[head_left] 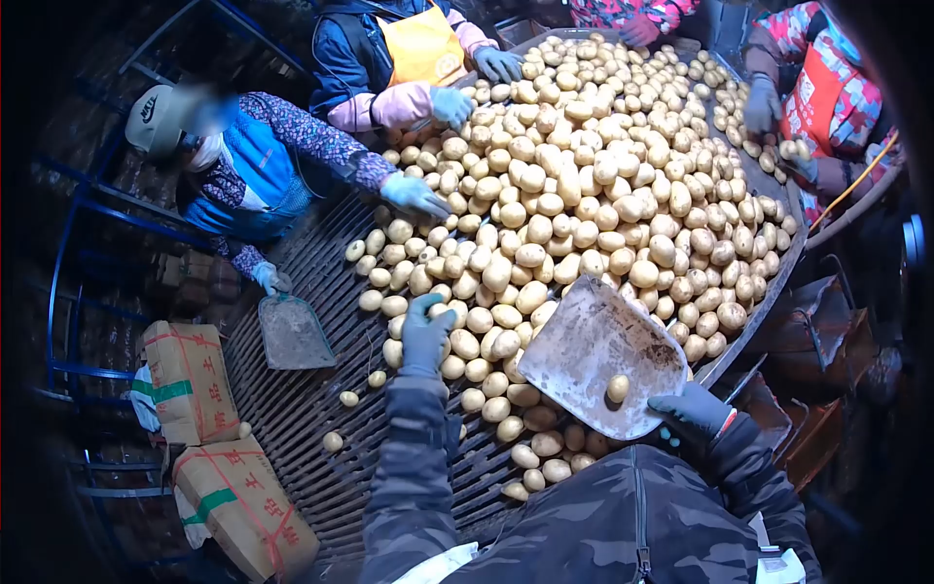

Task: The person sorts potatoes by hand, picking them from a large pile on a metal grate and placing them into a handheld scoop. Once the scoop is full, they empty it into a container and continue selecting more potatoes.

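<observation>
A large heap of potatoes (584, 195) spreads over a slatted table. My left hand (425, 336), in a grey-blue glove, is at the heap's near left side. Its fingers and thumb curve apart beside the potatoes, and I see nothing held between them. In my gloved right hand (693, 409) is the near right edge of a worn metal scoop (603, 341). The scoop lies tilted over the near part of the heap, with a single potato (618, 388) in it. The grip's underside is hidden.
Across the left side, a person (253, 165) reaches into the potatoes and holds another scoop (295, 333). Other gloved workers stand at the far side and right. Two taped boxes (190, 382) (248, 506) stand at the left. A few loose potatoes lie on the slats (302, 399).
</observation>
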`<action>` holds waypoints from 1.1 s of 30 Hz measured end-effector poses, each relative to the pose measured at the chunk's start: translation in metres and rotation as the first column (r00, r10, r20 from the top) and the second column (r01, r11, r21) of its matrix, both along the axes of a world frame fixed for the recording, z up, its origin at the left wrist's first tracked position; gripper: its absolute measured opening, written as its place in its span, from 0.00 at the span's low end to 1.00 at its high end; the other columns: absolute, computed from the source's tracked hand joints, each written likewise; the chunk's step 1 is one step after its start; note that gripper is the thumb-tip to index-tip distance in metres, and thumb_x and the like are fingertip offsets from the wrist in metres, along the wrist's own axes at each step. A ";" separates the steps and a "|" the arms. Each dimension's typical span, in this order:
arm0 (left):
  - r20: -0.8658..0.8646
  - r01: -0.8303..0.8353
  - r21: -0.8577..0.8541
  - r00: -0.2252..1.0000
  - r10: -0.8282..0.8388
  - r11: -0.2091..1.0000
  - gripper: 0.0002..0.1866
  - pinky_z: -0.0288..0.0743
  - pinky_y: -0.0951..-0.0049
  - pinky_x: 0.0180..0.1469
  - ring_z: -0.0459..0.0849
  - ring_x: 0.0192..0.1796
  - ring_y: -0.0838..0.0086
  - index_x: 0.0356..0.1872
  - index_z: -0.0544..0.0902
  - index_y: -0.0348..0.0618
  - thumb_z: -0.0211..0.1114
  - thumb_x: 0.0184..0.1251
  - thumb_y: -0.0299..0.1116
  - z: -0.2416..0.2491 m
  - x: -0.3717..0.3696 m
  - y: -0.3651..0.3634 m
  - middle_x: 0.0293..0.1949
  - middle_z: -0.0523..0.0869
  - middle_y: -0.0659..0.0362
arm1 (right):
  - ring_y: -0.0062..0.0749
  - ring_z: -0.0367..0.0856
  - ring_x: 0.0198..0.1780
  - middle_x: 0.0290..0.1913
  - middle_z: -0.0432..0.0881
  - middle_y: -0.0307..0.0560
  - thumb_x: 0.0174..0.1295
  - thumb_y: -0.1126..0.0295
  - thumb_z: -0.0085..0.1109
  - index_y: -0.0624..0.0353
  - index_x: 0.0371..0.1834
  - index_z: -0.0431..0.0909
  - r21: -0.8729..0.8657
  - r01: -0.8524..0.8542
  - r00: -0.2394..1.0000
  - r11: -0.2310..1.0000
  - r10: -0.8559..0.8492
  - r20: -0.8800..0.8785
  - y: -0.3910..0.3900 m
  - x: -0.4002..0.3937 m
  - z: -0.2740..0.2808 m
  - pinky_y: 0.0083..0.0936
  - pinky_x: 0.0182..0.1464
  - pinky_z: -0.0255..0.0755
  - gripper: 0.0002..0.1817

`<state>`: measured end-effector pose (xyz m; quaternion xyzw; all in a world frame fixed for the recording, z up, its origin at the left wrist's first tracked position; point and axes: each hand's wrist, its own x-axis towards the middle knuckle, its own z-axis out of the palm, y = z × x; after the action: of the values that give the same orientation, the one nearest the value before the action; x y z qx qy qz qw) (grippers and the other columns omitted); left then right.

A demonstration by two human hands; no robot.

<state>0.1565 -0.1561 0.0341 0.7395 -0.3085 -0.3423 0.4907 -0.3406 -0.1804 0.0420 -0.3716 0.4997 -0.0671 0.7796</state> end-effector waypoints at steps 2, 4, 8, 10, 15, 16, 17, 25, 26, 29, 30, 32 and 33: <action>-0.155 0.280 -0.036 0.947 -0.282 0.959 0.25 0.81 0.75 0.54 0.83 0.51 0.75 0.64 0.81 0.39 0.76 0.66 0.28 0.051 -0.047 -0.004 0.52 0.84 0.57 | 0.26 0.86 0.44 0.45 0.90 0.42 0.65 0.63 0.72 0.68 0.56 0.86 -0.021 -0.001 1.000 1.000 0.001 -0.005 -0.003 0.006 0.007 0.26 0.48 0.80 0.22; -0.138 0.488 -0.037 0.862 -0.488 0.872 0.26 0.80 0.74 0.58 0.83 0.54 0.75 0.66 0.81 0.40 0.76 0.69 0.31 0.068 -0.065 -0.015 0.54 0.85 0.59 | 0.25 0.85 0.42 0.43 0.90 0.42 0.66 0.63 0.71 0.67 0.55 0.86 -0.047 0.027 1.000 0.999 -0.027 0.001 -0.008 0.012 0.011 0.25 0.47 0.80 0.20; 0.077 0.320 -0.014 0.945 -0.318 0.947 0.23 0.78 0.70 0.64 0.81 0.61 0.74 0.65 0.82 0.39 0.73 0.73 0.36 0.043 -0.037 -0.060 0.61 0.84 0.57 | 0.24 0.82 0.32 0.33 0.86 0.40 0.69 0.61 0.66 0.65 0.47 0.87 0.012 0.038 0.997 0.999 -0.037 -0.068 -0.019 0.018 0.044 0.25 0.35 0.77 0.16; 0.539 0.261 0.060 0.804 -0.251 0.964 0.25 0.72 0.58 0.72 0.80 0.66 0.52 0.64 0.82 0.38 0.72 0.70 0.37 0.008 0.005 -0.085 0.64 0.83 0.44 | 0.23 0.79 0.26 0.28 0.83 0.39 0.70 0.60 0.64 0.63 0.43 0.86 0.012 0.002 0.992 1.000 0.000 -0.128 -0.026 0.020 0.065 0.24 0.29 0.74 0.15; 0.795 0.244 0.205 0.523 -0.307 0.948 0.24 0.72 0.55 0.69 0.78 0.63 0.51 0.57 0.84 0.45 0.74 0.57 0.35 -0.042 0.012 -0.094 0.57 0.82 0.48 | 0.23 0.76 0.20 0.23 0.80 0.39 0.70 0.60 0.63 0.61 0.38 0.86 0.036 0.081 0.987 0.996 -0.076 -0.139 -0.026 0.013 0.046 0.24 0.21 0.70 0.14; 0.796 0.245 0.203 0.522 -0.306 0.948 0.24 0.73 0.55 0.68 0.78 0.61 0.51 0.56 0.84 0.46 0.74 0.55 0.35 -0.040 0.006 -0.092 0.56 0.82 0.48 | 0.24 0.76 0.19 0.22 0.80 0.39 0.70 0.60 0.63 0.62 0.37 0.85 0.042 0.097 0.985 0.994 -0.090 -0.144 -0.024 0.012 0.042 0.24 0.20 0.69 0.14; 0.782 0.222 0.251 0.527 -0.332 0.942 0.24 0.73 0.55 0.68 0.78 0.61 0.51 0.55 0.84 0.46 0.74 0.55 0.35 -0.036 0.003 -0.087 0.57 0.82 0.48 | 0.24 0.76 0.19 0.22 0.80 0.40 0.70 0.61 0.64 0.62 0.37 0.85 0.049 0.108 0.984 0.993 -0.100 -0.148 -0.023 0.013 0.040 0.24 0.20 0.69 0.14; 0.423 0.374 0.541 0.653 -0.628 0.753 0.19 0.81 0.60 0.58 0.89 0.52 0.56 0.52 0.89 0.44 0.68 0.59 0.34 0.012 0.024 -0.093 0.49 0.90 0.45 | 0.28 0.76 0.16 0.20 0.80 0.42 0.69 0.62 0.65 0.65 0.36 0.85 0.093 0.137 0.981 0.986 -0.122 -0.150 -0.028 0.015 0.040 0.25 0.18 0.68 0.14; 0.362 0.394 0.544 0.686 -0.631 0.740 0.19 0.82 0.61 0.57 0.90 0.51 0.57 0.53 0.89 0.44 0.67 0.60 0.34 0.014 0.025 -0.098 0.48 0.91 0.44 | 0.28 0.76 0.16 0.20 0.80 0.42 0.69 0.63 0.65 0.65 0.36 0.85 0.090 0.145 0.982 0.985 -0.132 -0.136 -0.028 0.014 0.038 0.25 0.18 0.68 0.14; 0.288 0.126 0.344 0.929 -0.233 0.930 0.21 0.83 0.63 0.55 0.91 0.50 0.62 0.58 0.88 0.44 0.64 0.63 0.35 -0.015 0.036 -0.115 0.50 0.92 0.44 | 0.29 0.76 0.17 0.20 0.80 0.42 0.68 0.64 0.65 0.65 0.36 0.85 0.099 0.168 0.980 0.981 -0.155 -0.128 -0.028 0.011 0.033 0.25 0.18 0.68 0.13; 0.393 0.234 0.148 0.878 -0.274 0.961 0.22 0.83 0.64 0.58 0.91 0.52 0.61 0.60 0.88 0.44 0.63 0.65 0.35 -0.014 0.032 -0.121 0.51 0.92 0.46 | 0.29 0.76 0.17 0.21 0.80 0.43 0.68 0.64 0.65 0.65 0.36 0.85 0.111 0.163 0.980 0.980 -0.147 -0.135 -0.026 0.009 0.032 0.25 0.18 0.68 0.13; 0.484 0.303 0.390 0.736 -0.473 0.870 0.28 0.78 0.62 0.67 0.86 0.63 0.56 0.68 0.83 0.52 0.63 0.64 0.34 -0.018 0.012 -0.123 0.66 0.84 0.48 | 0.29 0.77 0.17 0.21 0.80 0.43 0.67 0.65 0.65 0.66 0.37 0.84 0.106 0.176 0.980 0.979 -0.163 -0.118 -0.024 0.010 0.030 0.25 0.18 0.69 0.12; 0.669 0.288 0.510 0.460 -0.584 0.811 0.30 0.76 0.61 0.70 0.83 0.67 0.55 0.70 0.82 0.56 0.64 0.64 0.33 -0.021 0.006 -0.123 0.71 0.79 0.48 | 0.29 0.77 0.17 0.22 0.81 0.43 0.67 0.65 0.65 0.66 0.38 0.84 0.099 0.178 0.980 0.979 -0.167 -0.104 -0.026 0.012 0.029 0.25 0.19 0.69 0.12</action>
<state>0.1622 -0.2787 0.0128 0.7746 -0.6152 -0.1328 0.0619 -0.3290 -0.2059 0.0711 -0.2868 0.5696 -0.0896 0.7650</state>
